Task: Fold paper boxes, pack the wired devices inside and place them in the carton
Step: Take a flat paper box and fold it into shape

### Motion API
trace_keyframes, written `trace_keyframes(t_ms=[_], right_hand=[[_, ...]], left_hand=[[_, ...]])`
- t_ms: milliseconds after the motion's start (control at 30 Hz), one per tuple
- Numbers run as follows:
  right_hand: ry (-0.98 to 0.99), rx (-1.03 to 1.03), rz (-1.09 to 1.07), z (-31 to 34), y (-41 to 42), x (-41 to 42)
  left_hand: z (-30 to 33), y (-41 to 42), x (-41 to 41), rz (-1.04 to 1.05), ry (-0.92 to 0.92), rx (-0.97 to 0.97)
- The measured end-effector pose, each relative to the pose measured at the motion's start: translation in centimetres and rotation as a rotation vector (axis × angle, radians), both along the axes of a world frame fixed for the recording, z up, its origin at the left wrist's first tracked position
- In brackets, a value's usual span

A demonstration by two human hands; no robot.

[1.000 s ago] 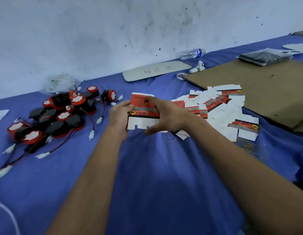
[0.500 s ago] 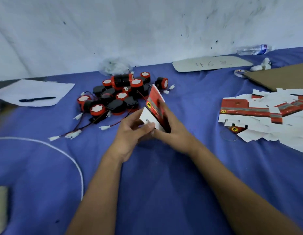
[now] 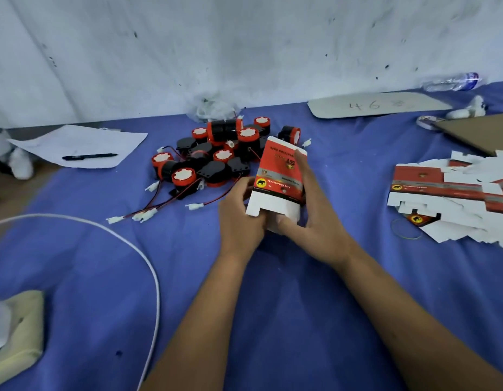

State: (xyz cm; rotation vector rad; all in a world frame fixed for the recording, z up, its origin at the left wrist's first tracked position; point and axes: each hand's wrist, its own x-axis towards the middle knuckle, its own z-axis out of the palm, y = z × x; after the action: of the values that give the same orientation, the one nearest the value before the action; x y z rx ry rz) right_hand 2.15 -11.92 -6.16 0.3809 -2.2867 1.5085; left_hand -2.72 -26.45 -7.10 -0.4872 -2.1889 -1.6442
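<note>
A red and white paper box [image 3: 277,176] is held upright above the blue cloth, opened into a sleeve with its white bottom flaps toward me. My left hand [image 3: 239,215] grips its lower left edge. My right hand [image 3: 309,210] holds the right side, fingers along the panel and thumb under the flaps. Behind it lies a heap of black and red wired devices [image 3: 216,156] with red wires and white plugs. A pile of flat box blanks [image 3: 453,193] lies at the right.
A paper sheet with a black pen [image 3: 89,156] lies far left. A white cable [image 3: 149,266] curves across the cloth. A brown cardboard sheet [image 3: 476,131], a numbered card [image 3: 377,104], a water bottle [image 3: 453,81] and a rubber band [image 3: 406,228] are at the right.
The box has turned from edge-on to facing me and now stands opened as a sleeve. My view has shifted slightly, and both hands have regripped its lower end.
</note>
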Motion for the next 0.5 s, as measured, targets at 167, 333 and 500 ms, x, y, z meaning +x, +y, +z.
trace_keyframes(t_ms=[167, 333, 500], right_hand=[[-0.015, 0.129, -0.137, -0.1, 0.2, 0.2], [-0.061, 0.219, -0.124, -0.2, 0.3, 0.0], [0.003, 0.173, -0.142, -0.4, 1.0, -0.6]], left_hand=[[0.4, -1.0, -0.3, 0.135, 0.131, -0.114], [1.1, -0.9, 0.2, 0.123, 0.326, -0.397], [1.6, -0.9, 0.4, 0.009, 0.435, -0.445]])
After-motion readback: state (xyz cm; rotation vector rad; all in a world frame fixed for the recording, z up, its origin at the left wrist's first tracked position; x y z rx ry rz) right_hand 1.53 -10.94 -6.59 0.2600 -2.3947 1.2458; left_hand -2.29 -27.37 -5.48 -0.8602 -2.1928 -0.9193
